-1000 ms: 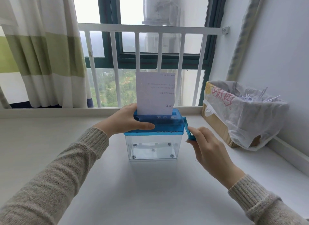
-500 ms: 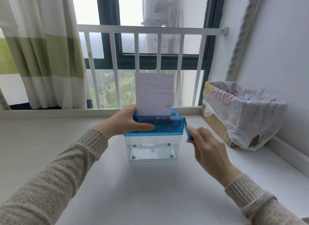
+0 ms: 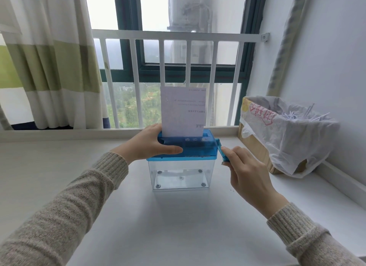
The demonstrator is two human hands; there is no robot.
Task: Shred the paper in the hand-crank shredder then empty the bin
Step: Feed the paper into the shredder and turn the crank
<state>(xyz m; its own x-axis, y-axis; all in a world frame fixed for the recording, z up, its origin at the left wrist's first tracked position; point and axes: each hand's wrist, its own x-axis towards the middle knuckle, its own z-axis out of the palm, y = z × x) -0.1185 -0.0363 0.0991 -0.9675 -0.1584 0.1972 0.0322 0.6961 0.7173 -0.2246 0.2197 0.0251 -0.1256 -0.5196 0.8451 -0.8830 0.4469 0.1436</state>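
Observation:
A small hand-crank shredder stands mid-table, with a blue top point(image 3: 196, 148) over a clear plastic bin point(image 3: 180, 174) that holds no shreds. A white printed sheet of paper point(image 3: 183, 112) stands upright in the slot. My left hand point(image 3: 150, 144) grips the left end of the blue top, thumb across its front. My right hand point(image 3: 245, 170) pinches the blue crank handle point(image 3: 222, 152) on the shredder's right side.
A cardboard box lined with a white plastic bag point(image 3: 285, 135) stands at the right, against the wall, with paper strips inside. A white railing point(image 3: 178, 36) and window lie behind the white table point(image 3: 178, 226). A striped curtain point(image 3: 51, 57) hangs at the left.
The sheet stands at about the same height in the slot. My right hand stays on the crank, shifted only slightly. The left hand has not moved.

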